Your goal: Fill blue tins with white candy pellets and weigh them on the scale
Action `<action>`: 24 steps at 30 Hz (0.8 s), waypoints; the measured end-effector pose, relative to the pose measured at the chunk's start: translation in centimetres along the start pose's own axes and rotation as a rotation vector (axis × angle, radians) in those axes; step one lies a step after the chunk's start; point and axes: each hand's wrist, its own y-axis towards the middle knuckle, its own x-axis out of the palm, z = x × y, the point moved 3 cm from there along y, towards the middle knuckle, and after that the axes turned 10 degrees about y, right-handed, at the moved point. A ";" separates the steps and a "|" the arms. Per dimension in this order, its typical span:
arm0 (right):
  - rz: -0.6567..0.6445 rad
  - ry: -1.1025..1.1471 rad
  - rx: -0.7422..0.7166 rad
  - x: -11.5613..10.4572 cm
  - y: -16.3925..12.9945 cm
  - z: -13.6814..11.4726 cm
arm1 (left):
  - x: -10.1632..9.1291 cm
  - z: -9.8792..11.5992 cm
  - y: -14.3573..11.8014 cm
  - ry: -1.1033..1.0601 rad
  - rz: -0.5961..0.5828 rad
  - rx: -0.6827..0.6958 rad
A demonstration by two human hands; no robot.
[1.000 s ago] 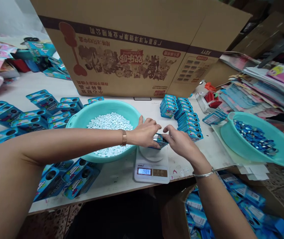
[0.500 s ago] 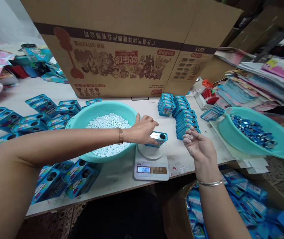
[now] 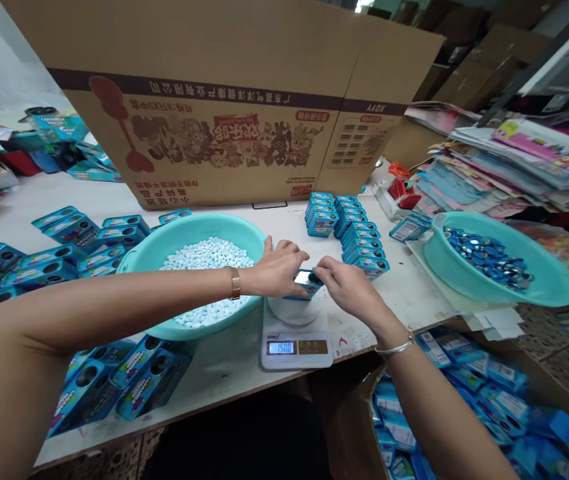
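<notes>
Both hands are working on one small blue tin (image 3: 307, 281) sitting on the platform of the digital scale (image 3: 296, 339). The left hand (image 3: 278, 268) is gripping its near end; the right hand (image 3: 343, 285) is pinching the far end with its fingertips. The tin appears light, rigid and smooth, best taken by its short sides. The teal basin (image 3: 244, 230) beside it is holding white tablets (image 3: 209, 260). A second basin (image 3: 554, 283) is holding blue caps (image 3: 487, 257). Closed tins (image 3: 359, 233) are standing in rows behind the scale.
</notes>
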 end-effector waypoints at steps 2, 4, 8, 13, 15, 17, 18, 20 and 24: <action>-0.066 -0.208 0.040 0.1 0.3 -0.9 | 0.1 0.0 0.0 -0.002 0.003 0.001; -0.088 -0.294 0.053 0.0 0.5 -1.4 | 0.2 0.0 0.0 -0.007 0.003 0.006; -0.045 -0.213 0.037 -0.6 0.8 -1.1 | 0.3 -0.2 0.0 0.001 0.004 0.007; 0.128 0.266 -0.014 -2.1 1.0 0.9 | 0.0 -0.4 0.0 -0.009 0.004 0.004; 0.145 0.540 0.032 -2.3 0.9 1.9 | 0.0 -0.5 0.0 -0.021 -0.003 -0.008; 0.103 0.785 0.109 -2.0 0.6 2.6 | 0.0 -0.6 0.0 -0.028 -0.007 -0.015; 0.080 0.871 0.139 -1.9 0.4 2.8 | 0.1 -0.6 0.0 -0.029 -0.007 -0.015; 0.060 0.948 0.159 -1.6 0.2 3.0 | 0.2 -0.6 0.0 -0.027 -0.003 -0.010; 0.061 0.884 0.100 -1.2 0.2 2.4 | 0.1 -0.4 0.0 -0.014 0.002 -0.004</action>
